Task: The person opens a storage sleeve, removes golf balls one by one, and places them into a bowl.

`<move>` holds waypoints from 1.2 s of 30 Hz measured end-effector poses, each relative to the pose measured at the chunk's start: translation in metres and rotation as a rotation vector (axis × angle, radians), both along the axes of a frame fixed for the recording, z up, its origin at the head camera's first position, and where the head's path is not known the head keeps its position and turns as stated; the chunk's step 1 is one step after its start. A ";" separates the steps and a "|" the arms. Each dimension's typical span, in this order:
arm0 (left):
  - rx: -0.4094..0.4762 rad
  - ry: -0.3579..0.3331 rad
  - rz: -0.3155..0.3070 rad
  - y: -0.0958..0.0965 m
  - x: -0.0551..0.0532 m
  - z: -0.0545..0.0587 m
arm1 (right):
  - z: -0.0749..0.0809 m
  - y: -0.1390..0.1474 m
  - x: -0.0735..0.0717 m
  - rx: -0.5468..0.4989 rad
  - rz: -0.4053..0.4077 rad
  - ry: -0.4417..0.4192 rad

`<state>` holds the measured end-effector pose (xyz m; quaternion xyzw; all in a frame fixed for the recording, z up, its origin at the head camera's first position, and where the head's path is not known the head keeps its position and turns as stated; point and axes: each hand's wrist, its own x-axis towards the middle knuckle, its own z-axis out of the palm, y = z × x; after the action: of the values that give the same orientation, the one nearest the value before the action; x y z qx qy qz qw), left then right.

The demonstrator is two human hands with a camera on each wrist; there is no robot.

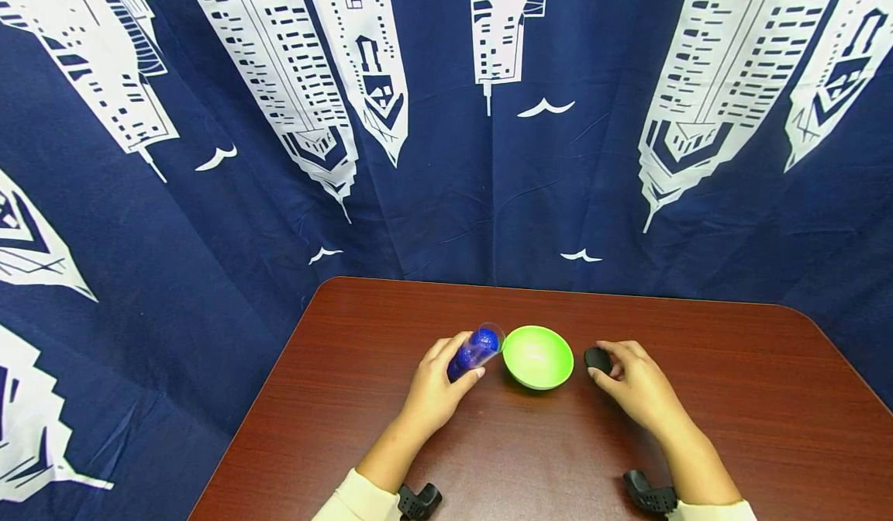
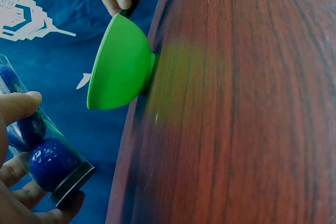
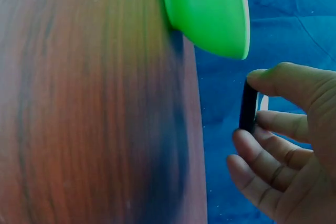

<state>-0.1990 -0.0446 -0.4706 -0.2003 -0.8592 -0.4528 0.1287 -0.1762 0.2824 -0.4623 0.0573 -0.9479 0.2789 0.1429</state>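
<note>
A clear tube of blue balls (image 1: pixel 469 353) is gripped in my left hand (image 1: pixel 434 389), its uncapped end tilted toward the bowl. In the left wrist view, a black cap (image 2: pixel 73 183) closes the tube's lower end, and the textured blue balls (image 2: pixel 54 164) sit in a row inside. The green bowl (image 1: pixel 538 358) stands upright on the table between both hands. To the right of it, my right hand (image 1: pixel 640 385) pinches a round black lid (image 1: pixel 598 360) between thumb and fingers, held apart from the bowl. The right wrist view shows this lid (image 3: pixel 249 105) edge-on.
The brown wooden table (image 1: pixel 544 455) has rounded far corners. Behind it hangs a dark blue cloth (image 1: pixel 446 219) printed with white buildings and birds. A black wrist camera mount (image 1: pixel 420 501) sits by the left sleeve, another mount (image 1: pixel 649 494) by the right.
</note>
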 end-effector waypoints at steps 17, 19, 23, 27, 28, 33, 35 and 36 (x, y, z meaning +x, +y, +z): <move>-0.014 -0.012 -0.011 -0.001 0.001 0.001 | -0.017 0.008 -0.003 0.074 0.027 -0.159; -0.012 -0.016 -0.012 -0.001 0.001 0.000 | -0.018 0.008 -0.002 0.074 0.027 -0.176; -0.014 -0.001 -0.016 -0.001 0.000 0.000 | -0.019 0.008 -0.002 0.076 0.033 -0.194; -0.013 0.013 -0.019 -0.001 0.000 0.000 | -0.020 0.008 -0.002 0.077 0.034 -0.198; -0.011 0.010 -0.019 -0.001 0.000 0.000 | -0.020 0.008 -0.002 0.076 0.034 -0.200; -0.011 0.008 -0.013 -0.002 -0.001 -0.002 | -0.021 0.009 -0.002 0.060 0.034 -0.216; -0.014 0.001 -0.010 -0.002 -0.002 -0.002 | -0.021 0.009 -0.002 0.053 0.031 -0.223; -0.013 -0.002 -0.010 -0.002 -0.002 -0.003 | -0.021 0.009 -0.002 0.051 0.029 -0.225</move>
<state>-0.2007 -0.0466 -0.4734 -0.2050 -0.8613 -0.4482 0.1241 -0.1778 0.2917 -0.4832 0.0430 -0.9637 0.2616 0.0302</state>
